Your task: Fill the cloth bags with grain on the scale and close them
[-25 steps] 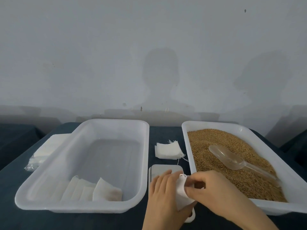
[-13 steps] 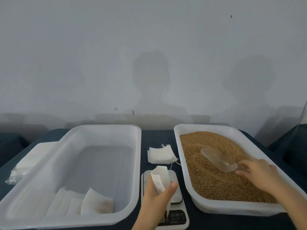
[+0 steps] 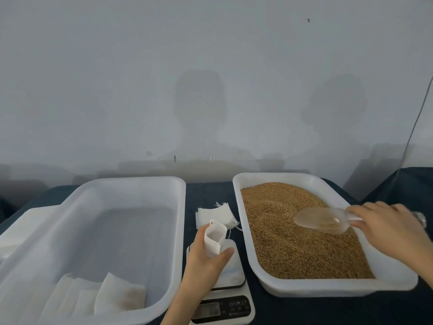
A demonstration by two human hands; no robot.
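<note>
- scale (image 3: 234, 275): white, at the near edge of the dark surface (image 3: 210, 193), in the gap between the two trays. Display strip faces the camera, digits too small to read.
- left grip (image 3: 206, 261): clenched round the cloth bag (image 3: 214, 240), thumb on its right side, fingers behind it.
- cloth bag: upright, mouth open and facing up, over the scale platform. The hand hides its bottom, so I cannot tell if it touches the platform.
- left tray (image 3: 182, 231): white plastic, just left of the scale. A few white filled bags (image 3: 119, 294) lie overlapping in its near corner.
- right tray (image 3: 304, 288): white plastic, just right of the scale, holds the brown grain (image 3: 281, 242).
- right grip (image 3: 384, 221): grasping the handle of the clear scoop (image 3: 321, 220), out over the right side of the right tray.
- scoop: bowl points left, low over the grain. Touching or just above, cannot tell. Brown shows through the bowl, either a load or the grain under it.
- spare bags (image 3: 215, 215): flat white stack with loose strings, on the surface between the trays, just beyond the scale and behind the held bag.
- white stack (image 3: 28, 221): left of the left tray, partly hidden by it.
- wall (image 3: 210, 90): plain grey, directly behind the surface.
</note>
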